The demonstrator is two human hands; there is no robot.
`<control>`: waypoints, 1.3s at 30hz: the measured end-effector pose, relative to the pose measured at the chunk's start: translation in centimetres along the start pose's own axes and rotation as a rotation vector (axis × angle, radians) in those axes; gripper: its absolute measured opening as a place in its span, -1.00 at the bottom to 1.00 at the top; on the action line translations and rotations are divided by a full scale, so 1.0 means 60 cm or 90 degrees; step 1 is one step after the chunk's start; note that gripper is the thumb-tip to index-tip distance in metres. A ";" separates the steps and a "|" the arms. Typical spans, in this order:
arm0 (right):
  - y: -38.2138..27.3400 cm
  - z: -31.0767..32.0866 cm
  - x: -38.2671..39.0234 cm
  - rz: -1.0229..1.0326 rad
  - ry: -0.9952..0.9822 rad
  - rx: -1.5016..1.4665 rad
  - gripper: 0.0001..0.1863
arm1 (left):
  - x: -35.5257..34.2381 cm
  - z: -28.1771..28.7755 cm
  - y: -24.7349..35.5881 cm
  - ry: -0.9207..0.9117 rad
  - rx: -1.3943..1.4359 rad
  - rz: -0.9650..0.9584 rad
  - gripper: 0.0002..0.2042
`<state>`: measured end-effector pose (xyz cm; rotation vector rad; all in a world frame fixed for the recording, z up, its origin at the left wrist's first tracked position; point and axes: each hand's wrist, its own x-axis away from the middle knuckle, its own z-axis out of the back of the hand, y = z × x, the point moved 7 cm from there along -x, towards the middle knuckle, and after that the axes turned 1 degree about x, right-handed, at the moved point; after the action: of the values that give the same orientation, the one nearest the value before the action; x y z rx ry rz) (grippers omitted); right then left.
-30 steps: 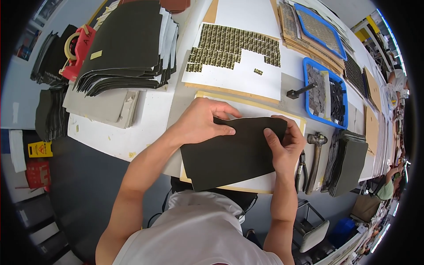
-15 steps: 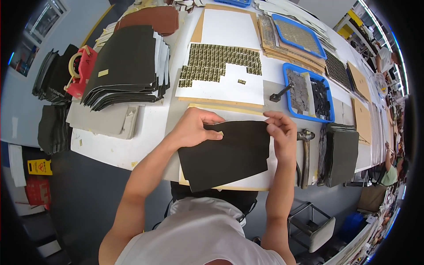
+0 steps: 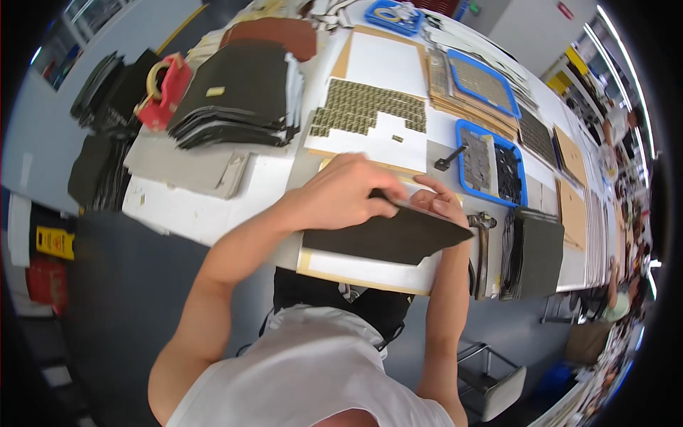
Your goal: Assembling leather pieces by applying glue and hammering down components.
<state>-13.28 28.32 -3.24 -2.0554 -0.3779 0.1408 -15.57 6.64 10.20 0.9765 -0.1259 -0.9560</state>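
Note:
A black sheet [image 3: 366, 243], blurred and tilted, is over a white, yellow-edged board [image 3: 341, 274] at the near table edge. My left hand [image 3: 359, 192] pinches its top edge, thumb on the near face. My right hand [image 3: 435, 201] is behind the sheet's right part, index finger raised and the other fingers curled at the edge, partly hidden. A hammer [image 3: 482, 252] lies right of the board. Beyond the hands is a white sheet with many small patterned pieces [image 3: 366, 96], and a dark tool [image 3: 447, 160] stands beside a blue tray [image 3: 523, 186] of grey and black pieces.
Black sheet stacks [image 3: 235, 89] and a red tape dispenser [image 3: 163, 107] are at left. Another stack [image 3: 537, 252] and tan boards [image 3: 573, 213] are at right. A stool [image 3: 498, 391] stands below; a co-worker in green [image 3: 615, 306] sits at far right.
My left hand has risen and moved right, tilting the sheet so it looks narrower, with its right corner pointing out over my right wrist. The camera view has also shifted.

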 end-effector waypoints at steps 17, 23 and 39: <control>0.003 -0.050 0.066 0.027 -0.022 -0.275 -0.56 | -0.069 0.021 0.015 0.112 0.487 -0.108 -0.63; 0.043 0.006 0.148 -0.056 0.460 0.234 -0.52 | 0.081 -0.033 -0.207 0.126 0.777 0.433 -0.44; 0.065 -0.038 0.146 -0.031 0.500 0.451 -0.31 | 0.059 -0.062 -0.141 0.172 -0.361 -0.032 -0.72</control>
<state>-3.60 27.47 -5.01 -1.2601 0.1129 -0.4913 -16.93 4.75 0.60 0.5743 0.3820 -0.8300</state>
